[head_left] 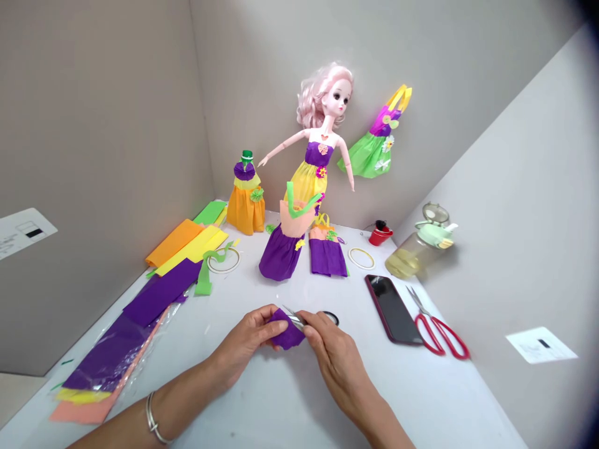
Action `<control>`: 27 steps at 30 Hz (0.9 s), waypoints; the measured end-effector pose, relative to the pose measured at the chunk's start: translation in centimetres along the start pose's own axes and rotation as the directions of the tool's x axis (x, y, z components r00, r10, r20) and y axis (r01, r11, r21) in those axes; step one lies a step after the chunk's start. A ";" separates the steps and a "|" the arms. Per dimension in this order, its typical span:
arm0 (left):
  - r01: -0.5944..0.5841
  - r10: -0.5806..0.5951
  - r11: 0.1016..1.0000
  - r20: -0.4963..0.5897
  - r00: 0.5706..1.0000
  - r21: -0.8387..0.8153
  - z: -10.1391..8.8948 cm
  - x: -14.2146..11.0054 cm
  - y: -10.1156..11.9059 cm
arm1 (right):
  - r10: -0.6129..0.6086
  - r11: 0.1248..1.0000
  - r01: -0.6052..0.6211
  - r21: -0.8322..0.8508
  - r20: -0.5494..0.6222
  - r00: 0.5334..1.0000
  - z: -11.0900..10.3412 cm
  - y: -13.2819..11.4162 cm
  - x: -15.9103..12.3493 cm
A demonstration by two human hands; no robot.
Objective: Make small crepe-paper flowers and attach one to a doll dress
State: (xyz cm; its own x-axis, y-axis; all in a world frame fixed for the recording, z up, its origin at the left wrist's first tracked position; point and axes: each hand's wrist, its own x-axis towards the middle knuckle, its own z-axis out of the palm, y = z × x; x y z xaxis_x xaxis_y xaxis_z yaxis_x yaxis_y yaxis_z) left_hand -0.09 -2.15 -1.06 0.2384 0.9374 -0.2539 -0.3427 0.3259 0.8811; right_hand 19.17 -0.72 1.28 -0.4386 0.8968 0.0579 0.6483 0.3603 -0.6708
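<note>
Where grey walls (107, 125) meet, hands (246, 333) hold purple crepe (286, 333) above the table (421, 399).

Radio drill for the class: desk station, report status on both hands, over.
Left hand holding purple crepe paper. Right hand on small metal tool at the paper. Phone, red-handled scissors off right, apart from the hands.

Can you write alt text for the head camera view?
A person's left hand holds a piece of purple crepe paper while the right hand presses small scissors against it, above a white table. Behind stands a pink-haired doll in a purple-and-yellow paper dress, among paper garments, strips of coloured crepe paper, a phone and red-handled scissors.
</note>
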 end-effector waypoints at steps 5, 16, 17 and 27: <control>-0.020 0.020 1.000 0.029 0.999 0.011 0.2 -0.1 0.0 | -0.005 0.999 0.005 0.034 0.002 1.000 0.3 -0.5 0.0; -0.050 0.047 0.998 0.082 0.995 0.028 0.2 -0.2 -0.1 | 0.013 1.000 -0.013 0.004 -0.020 1.000 0.7 -0.9 -0.1; -0.052 0.050 0.998 0.086 0.995 0.028 0.2 -0.2 -0.1 | 0.011 1.000 -0.010 0.008 -0.022 1.000 0.7 -0.9 -0.1; -0.049 0.046 0.998 0.082 0.996 0.043 0.2 -0.3 0.0 | 0.087 0.995 -0.085 0.050 -0.056 0.995 0.5 -0.7 0.0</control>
State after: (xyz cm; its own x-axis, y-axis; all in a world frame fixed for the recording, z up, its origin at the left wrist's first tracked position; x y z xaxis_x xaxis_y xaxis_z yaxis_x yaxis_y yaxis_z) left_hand 0.01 -2.50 -0.93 0.2961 0.9381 -0.1799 -0.3143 0.2735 0.9091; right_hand 18.36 -1.07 1.33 -0.3447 0.9379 0.0404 0.6508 0.2697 -0.7097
